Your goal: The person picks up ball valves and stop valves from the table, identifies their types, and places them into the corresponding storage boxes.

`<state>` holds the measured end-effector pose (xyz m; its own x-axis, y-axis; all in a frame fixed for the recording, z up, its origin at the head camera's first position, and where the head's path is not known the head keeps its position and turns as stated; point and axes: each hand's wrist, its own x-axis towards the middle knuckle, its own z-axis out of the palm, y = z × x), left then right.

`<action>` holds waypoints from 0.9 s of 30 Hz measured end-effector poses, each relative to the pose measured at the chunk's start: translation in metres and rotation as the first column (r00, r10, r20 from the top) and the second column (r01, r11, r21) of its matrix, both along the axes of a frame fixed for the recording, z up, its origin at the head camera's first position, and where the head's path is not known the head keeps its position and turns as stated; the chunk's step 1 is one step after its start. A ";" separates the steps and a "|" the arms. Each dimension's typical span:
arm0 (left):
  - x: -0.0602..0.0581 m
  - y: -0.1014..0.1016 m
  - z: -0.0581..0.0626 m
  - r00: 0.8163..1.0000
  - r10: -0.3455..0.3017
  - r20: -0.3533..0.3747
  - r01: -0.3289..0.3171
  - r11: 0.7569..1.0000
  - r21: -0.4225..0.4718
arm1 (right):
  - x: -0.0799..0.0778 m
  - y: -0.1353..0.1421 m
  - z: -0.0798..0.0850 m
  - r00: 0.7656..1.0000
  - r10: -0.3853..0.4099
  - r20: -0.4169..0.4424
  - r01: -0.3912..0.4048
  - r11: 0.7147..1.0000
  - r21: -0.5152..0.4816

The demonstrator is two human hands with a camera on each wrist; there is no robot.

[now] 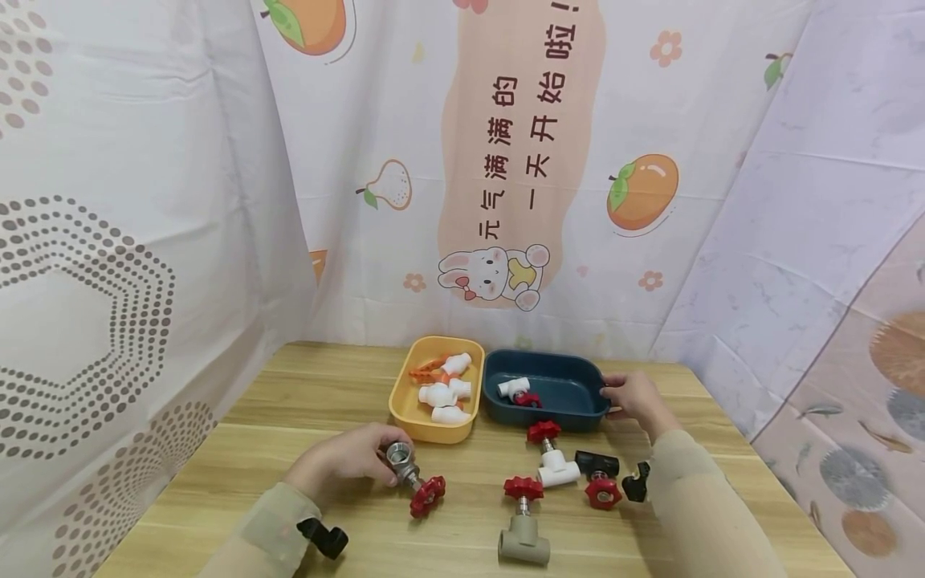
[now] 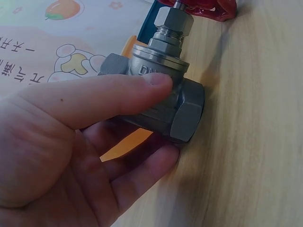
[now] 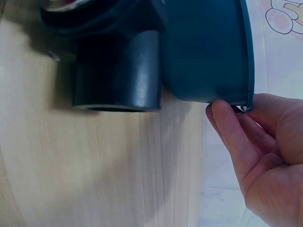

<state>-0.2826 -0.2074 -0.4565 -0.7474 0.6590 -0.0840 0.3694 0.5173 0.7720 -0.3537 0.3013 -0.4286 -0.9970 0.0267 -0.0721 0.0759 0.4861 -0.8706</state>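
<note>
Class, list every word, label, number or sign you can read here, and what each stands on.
"元气满满的": backdrop cloth, left column.
"一天开始啦!": backdrop cloth, right column.
"D": metal valve; the letters after it are too blurred or covered to read.
No other readable text shows.

Five red-wheeled valves [image 1: 410,475], two plastic trays [image 1: 571,397]

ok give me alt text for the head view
A person's left hand grips a metal valve with a red handwheel at a wooden table; the right hand holds the right end of a dark blue tray. A yellow tray of white and orange parts stands alongside, and a white valve, a black valve and a tan valve sit in front.
</note>
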 end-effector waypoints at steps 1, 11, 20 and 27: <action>0.000 0.000 -0.001 1.000 0.001 -0.002 -0.001 1.000 -0.004 | 0.000 0.000 0.000 1.000 0.002 0.000 -0.002 1.000 0.002; 0.000 0.001 -0.001 1.000 0.022 0.019 -0.023 1.000 0.018 | 0.000 0.001 0.000 1.000 0.009 -0.007 -0.009 1.000 0.002; 0.001 0.004 0.000 0.999 0.034 -0.005 -0.034 0.999 0.043 | 0.001 0.000 0.001 1.000 0.006 -0.012 -0.006 1.000 -0.002; 0.002 0.007 0.001 0.997 0.026 -0.066 -0.022 0.998 0.055 | 0.002 0.000 0.002 1.000 0.000 -0.004 0.000 1.000 0.003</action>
